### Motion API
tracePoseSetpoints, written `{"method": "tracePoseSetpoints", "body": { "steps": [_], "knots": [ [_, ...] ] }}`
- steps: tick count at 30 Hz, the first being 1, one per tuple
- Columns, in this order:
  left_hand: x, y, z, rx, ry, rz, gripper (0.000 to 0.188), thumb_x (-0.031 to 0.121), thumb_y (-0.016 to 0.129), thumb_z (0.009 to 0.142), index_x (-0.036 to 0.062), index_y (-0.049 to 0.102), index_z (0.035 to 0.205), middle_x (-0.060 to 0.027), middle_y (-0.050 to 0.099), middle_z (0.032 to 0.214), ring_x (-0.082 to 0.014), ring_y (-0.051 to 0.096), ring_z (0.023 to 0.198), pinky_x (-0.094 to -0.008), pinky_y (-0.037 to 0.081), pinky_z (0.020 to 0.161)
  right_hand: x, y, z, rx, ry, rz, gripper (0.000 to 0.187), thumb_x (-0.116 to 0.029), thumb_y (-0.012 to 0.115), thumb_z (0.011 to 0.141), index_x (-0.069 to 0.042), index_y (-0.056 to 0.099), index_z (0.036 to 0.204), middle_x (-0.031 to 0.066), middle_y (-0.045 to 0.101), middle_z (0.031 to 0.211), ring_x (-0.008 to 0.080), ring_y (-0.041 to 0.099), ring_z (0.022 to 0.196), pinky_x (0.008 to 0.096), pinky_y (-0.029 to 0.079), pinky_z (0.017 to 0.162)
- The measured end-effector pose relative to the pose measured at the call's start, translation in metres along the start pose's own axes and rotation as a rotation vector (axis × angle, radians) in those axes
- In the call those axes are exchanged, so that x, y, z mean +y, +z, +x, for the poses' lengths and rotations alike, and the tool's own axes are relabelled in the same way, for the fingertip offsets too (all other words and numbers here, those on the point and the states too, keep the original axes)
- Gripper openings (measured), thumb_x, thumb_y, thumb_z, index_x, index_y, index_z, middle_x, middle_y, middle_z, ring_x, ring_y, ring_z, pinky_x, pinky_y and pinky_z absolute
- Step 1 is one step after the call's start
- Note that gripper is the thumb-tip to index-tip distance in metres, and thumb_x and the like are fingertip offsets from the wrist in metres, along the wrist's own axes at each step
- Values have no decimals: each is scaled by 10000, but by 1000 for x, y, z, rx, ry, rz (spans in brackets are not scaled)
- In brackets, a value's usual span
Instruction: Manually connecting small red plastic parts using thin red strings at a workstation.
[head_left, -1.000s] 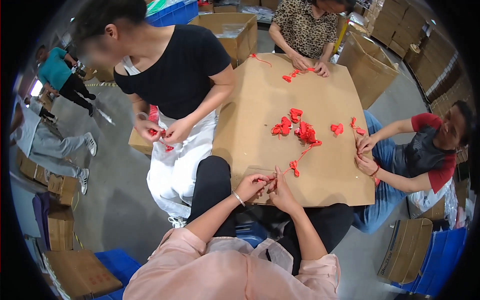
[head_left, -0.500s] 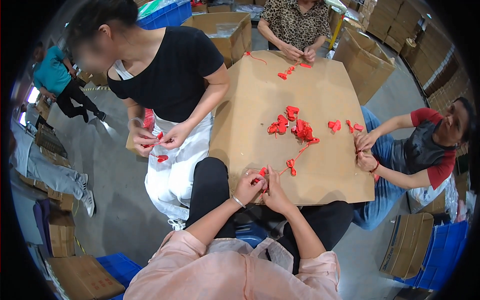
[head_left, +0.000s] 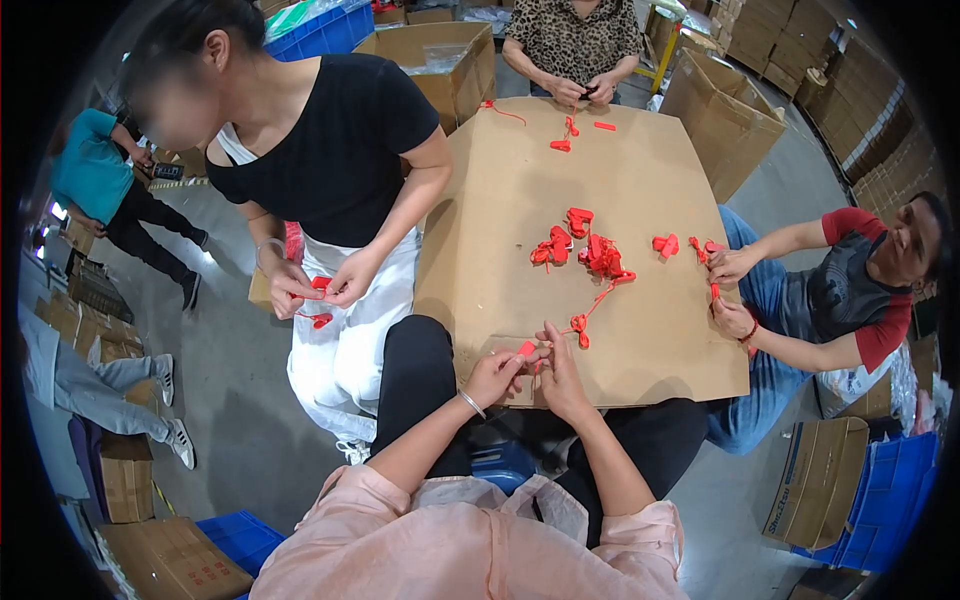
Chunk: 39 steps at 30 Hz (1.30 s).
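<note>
At the near edge of the cardboard-topped table, my left hand (head_left: 494, 377) is closed on a small flat red piece (head_left: 527, 349) that sticks up past its fingertips. My right hand (head_left: 563, 378) is close beside it, fingers stretched out and the index finger pointing away from me. A bit of red cord shows between the two hands; its end is hidden by fingers. Beyond the right hand, a knotted red cord bundle (head_left: 580, 325) is strung by cord to a heap of red pieces and cords (head_left: 603, 258) at mid-table.
The cardboard sheet (head_left: 480, 220) covers the table. People handle similar red pieces: one at left (head_left: 330, 150), one at right (head_left: 840, 290), another at the far edge (head_left: 575, 45). Cardboard boxes (head_left: 725, 125) stand behind, and a blue crate (head_left: 885, 500) sits lower right.
My right hand's fingers have straightened and drawn off the red piece, which now shows more plainly in my left hand. At left, the standing person in teal has shifted.
</note>
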<state>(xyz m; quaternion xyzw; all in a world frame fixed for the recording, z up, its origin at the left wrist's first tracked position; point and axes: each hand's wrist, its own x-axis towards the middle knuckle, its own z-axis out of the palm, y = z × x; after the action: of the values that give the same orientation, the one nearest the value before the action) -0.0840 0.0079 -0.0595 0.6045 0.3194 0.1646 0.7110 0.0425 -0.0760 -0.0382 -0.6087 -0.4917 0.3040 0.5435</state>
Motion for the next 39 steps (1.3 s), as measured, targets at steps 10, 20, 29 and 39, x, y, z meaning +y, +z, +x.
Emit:
{"method": "tracePoseSetpoints", "body": {
  "steps": [10, 20, 29, 39],
  "knots": [
    [-7, -7, 2, -160, -83, -87, 228, 216, 472, 897, 8, 563, 913, -30, 560, 676, -90, 554, 575, -207, 465, 515, -10, -6, 0, 113, 68, -4, 416, 104, 485, 743, -3, 446, 1143, 146, 441, 1060, 206, 519, 880, 298, 449, 779],
    [-1, -7, 0, -141, -23, -67, 139, 121, 485, 880, 10, 562, 911, -19, 544, 705, -68, 544, 597, -192, 448, 533, -10, -23, -1, 44, -141, -439, 69, -51, 617, 725, -29, 608, 789, 105, 544, 794, 280, 507, 776, 354, 422, 687],
    [-3, -6, 3, -125, -4, -96, 253, 8, 488, 836, 48, 407, 1073, -22, 546, 803, -64, 526, 619, -186, 418, 505, -11, -28, -1, 50, -235, -565, 72, -68, 628, 718, -34, 607, 779, 99, 514, 779, 279, 488, 748, 366, 409, 662],
    [-3, -8, 2, -175, -45, -67, 300, 12, 503, 828, 38, 405, 1111, -38, 565, 881, -68, 524, 628, -178, 414, 513, -14, -24, -2, 6, -286, -660, 62, -80, 604, 714, -35, 605, 757, 101, 514, 762, 279, 486, 762, 366, 409, 692]
  ]
}}
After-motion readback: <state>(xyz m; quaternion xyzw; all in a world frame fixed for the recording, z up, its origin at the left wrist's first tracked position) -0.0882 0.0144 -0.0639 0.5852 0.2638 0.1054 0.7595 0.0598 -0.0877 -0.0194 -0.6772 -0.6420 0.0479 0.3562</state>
